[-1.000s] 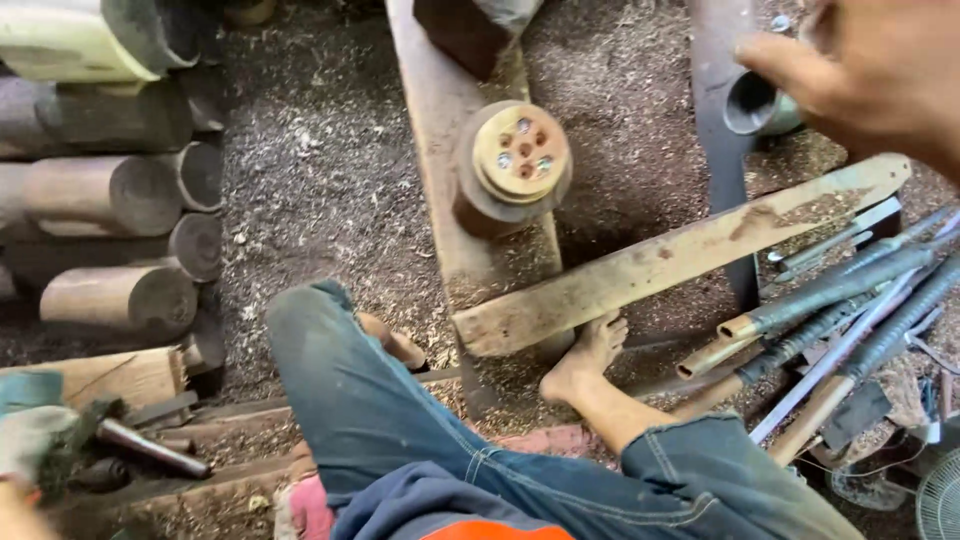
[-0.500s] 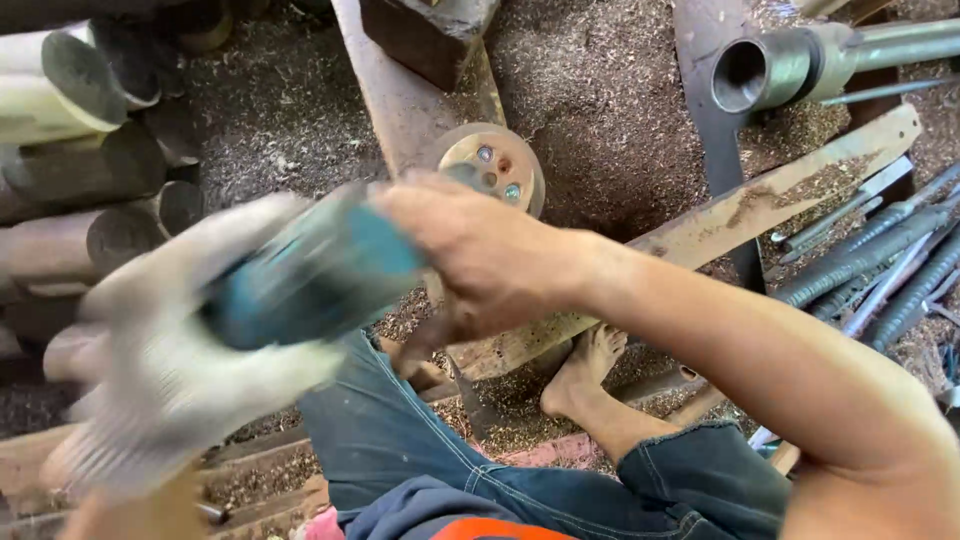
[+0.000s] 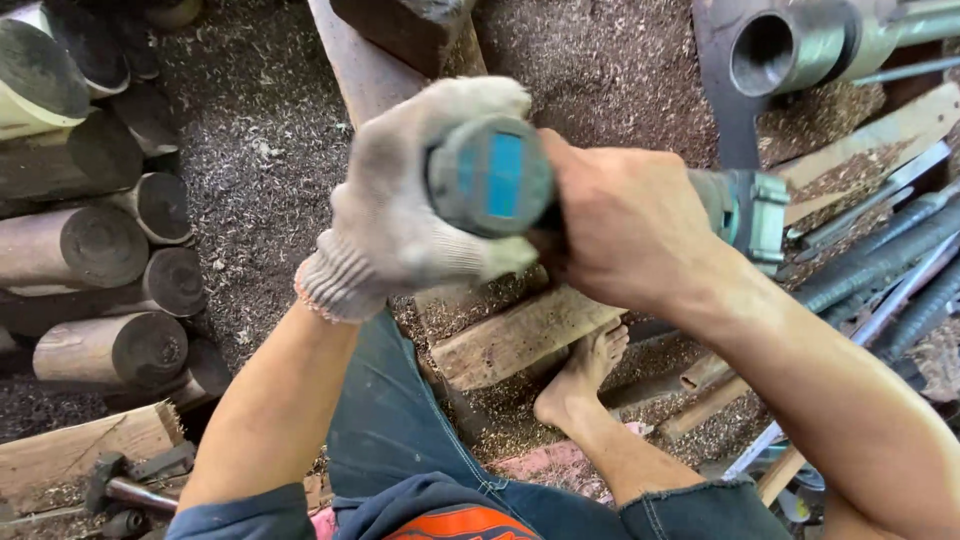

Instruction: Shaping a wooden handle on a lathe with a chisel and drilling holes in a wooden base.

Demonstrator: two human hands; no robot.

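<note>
Two hands closed on power tool (image 3: 500, 180) at frame centre: gloved left hand (image 3: 420, 200) wrapped round rear end, bare right hand (image 3: 620, 225) clamped round body. Tool brought up from lower left since a second ago; work judged about to start. Plank (image 3: 520, 335) seen below, logs (image 3: 90, 250) stacked left.

Left hand (image 3: 420, 200) in a knitted work glove, off-white and grimy, ribbed at the cuff with a thin reddish edge toward 7 o'clock; right hand (image 3: 625, 215) bare, both forearms uncovered. Blue denim trousers (image 3: 400, 440), rolled or cut short with a frayed hem at 5 o'clock, above a bare foot (image 3: 585, 375). Dark blue top with an orange patch (image 3: 455, 522) at 6 o'clock.
</note>
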